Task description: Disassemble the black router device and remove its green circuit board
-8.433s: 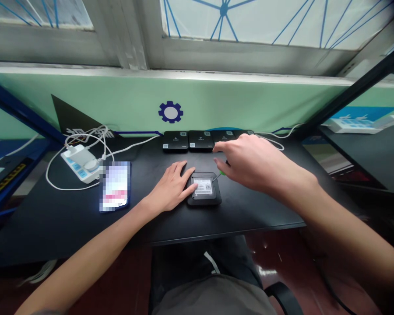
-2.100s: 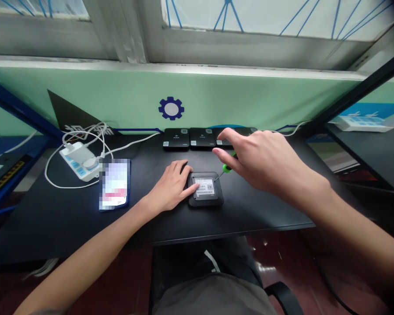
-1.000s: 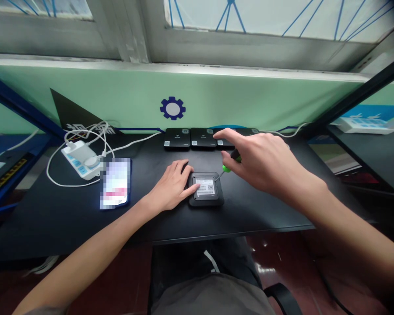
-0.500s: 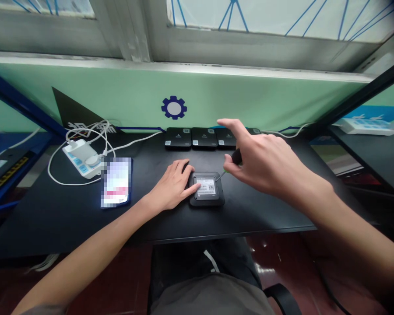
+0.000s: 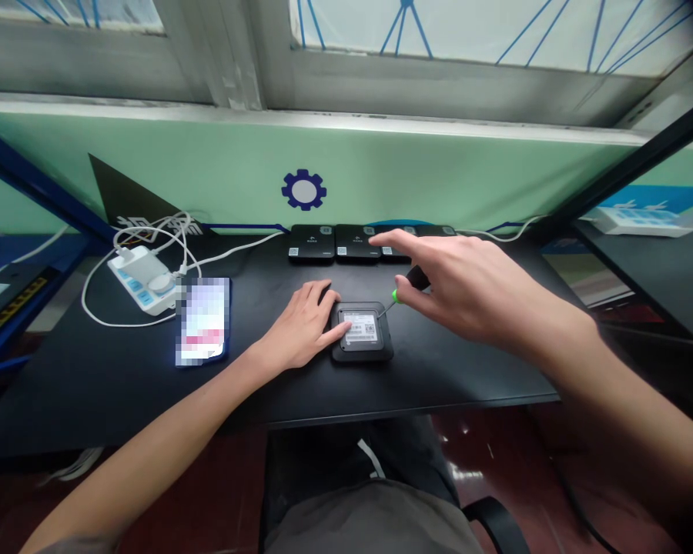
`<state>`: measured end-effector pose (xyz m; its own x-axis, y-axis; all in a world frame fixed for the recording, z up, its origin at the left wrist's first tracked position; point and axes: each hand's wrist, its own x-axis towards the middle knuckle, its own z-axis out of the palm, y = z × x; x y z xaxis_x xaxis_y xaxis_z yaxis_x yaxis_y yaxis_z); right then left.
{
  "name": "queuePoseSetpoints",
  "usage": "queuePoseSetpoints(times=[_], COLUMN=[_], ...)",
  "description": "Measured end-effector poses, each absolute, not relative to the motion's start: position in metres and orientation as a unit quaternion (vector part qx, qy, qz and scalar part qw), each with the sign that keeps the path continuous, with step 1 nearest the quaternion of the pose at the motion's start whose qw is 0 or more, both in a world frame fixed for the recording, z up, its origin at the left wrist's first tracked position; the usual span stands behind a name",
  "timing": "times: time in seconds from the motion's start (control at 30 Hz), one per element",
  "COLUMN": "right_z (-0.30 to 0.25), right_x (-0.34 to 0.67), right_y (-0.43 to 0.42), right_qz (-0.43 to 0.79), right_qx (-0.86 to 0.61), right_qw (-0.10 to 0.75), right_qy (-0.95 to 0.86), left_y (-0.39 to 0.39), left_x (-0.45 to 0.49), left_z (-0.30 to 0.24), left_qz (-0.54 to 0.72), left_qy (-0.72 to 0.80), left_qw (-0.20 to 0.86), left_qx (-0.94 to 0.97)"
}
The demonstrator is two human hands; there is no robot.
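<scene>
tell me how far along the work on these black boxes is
Done, it seems: a row of black units lines the back of the desk. In hand: the left hand steadies a label-up unit while the right hand holds a green-handled screwdriver at its edge. Left: that unit looks unopened.

The right hand (image 5: 467, 288) has lifted and drawn back a little, its forefinger (image 5: 390, 240) now stretched out over the row of black boxes (image 5: 312, 243) — the green-handled screwdriver (image 5: 407, 287) sits higher, though its tip's shift is hard to judge.
</scene>
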<state>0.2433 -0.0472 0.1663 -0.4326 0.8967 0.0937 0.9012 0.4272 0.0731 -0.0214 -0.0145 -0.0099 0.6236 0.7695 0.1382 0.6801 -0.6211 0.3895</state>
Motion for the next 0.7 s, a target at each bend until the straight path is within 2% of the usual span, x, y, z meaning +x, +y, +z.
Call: queuePoseSetpoints(times=[0.17, 0.37, 0.7], right_z=[0.1649, 0.1637, 0.1686], right_x=[0.2404, 0.2422, 0.2474], right_y=[-0.0441, -0.0443, -0.0444], right_qz=[-0.103, -0.074, -0.021], right_qx=[-0.549, -0.525, -0.487], right_qw=[-0.009, 0.032, 0.026], right_qy=[-0.829, -0.847, -0.873], left_y=[-0.0141, -0.0143, -0.0138], left_x=[-0.0210, -0.0213, -0.0194], left_z=[-0.0103, -0.0115, -0.0103], left_qz=[0.144, 0.146, 0.137], left_qy=[0.408, 0.410, 0.406], left_qw=[0.149, 0.151, 0.136], left_qx=[0.889, 0.887, 0.893])
